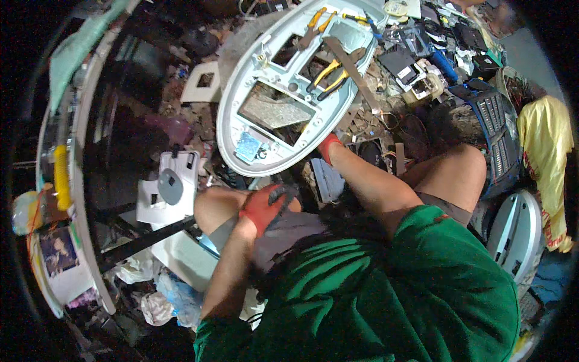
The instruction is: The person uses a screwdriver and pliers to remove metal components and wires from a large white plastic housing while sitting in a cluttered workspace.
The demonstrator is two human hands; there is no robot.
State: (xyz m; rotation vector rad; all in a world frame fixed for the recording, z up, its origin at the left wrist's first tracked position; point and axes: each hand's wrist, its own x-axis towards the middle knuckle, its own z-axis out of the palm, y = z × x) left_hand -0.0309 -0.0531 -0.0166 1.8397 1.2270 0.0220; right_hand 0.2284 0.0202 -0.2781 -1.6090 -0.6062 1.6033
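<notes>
The pale oval plastic shell (224, 130) beyond the loosely spread left hand (262, 210) looks stiff, light, best held by its rim. The right hand (327, 148): cannot tell.

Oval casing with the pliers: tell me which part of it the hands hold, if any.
The right hand is at the lower-right rim of the oval casing; its fingers are hidden, so a grip cannot be told. The left hand shows nothing held.

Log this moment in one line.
left hand: red-gloved, over left leg | right hand: red-gloved, at edge of pale oval casing, fingers hidden | on casing: yellow-handled pliers, orange-handled pliers, flat strip
</notes>
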